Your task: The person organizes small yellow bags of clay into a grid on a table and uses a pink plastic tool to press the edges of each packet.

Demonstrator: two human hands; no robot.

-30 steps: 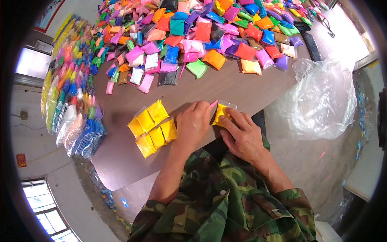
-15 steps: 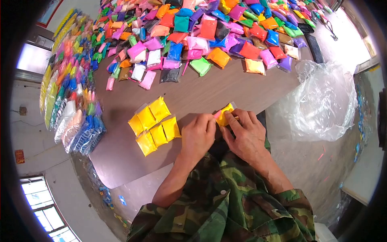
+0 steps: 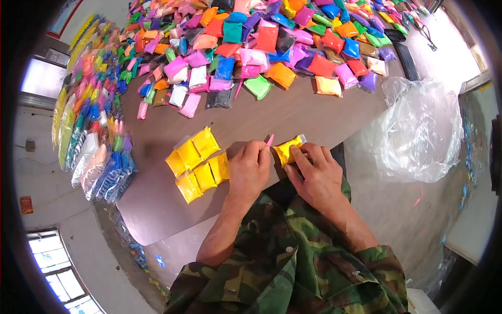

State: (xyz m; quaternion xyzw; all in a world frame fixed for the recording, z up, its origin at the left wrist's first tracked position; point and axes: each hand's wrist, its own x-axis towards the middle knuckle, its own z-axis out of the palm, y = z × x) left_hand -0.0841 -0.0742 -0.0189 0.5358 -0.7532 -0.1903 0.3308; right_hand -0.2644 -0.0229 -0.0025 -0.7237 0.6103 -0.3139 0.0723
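In my closed left hand (image 3: 250,170) is a small pink stick-like tool (image 3: 270,139), its tip poking up past the fingers. My right hand (image 3: 320,172) grips a small yellow plastic packet (image 3: 285,152) at its right side, thumb and fingers pressed on it near the table edge. The pink tool is a little to the left of this packet, apart from it. Several more yellow packets (image 3: 204,176) lie in two rows on the table, left of my left hand.
A big heap of multicoloured packets (image 3: 266,39) covers the far part of the brown table (image 3: 157,214). Bags full of coloured packets (image 3: 99,152) are stacked along the left. At the right is a crumpled clear plastic bag (image 3: 418,131). A black strip-like object (image 3: 406,62) lies at the far right.
My left hand has drawn back left from the yellow packet with the pink tool, which now points up. The packet's left end is uncovered. My right hand stays on the packet.
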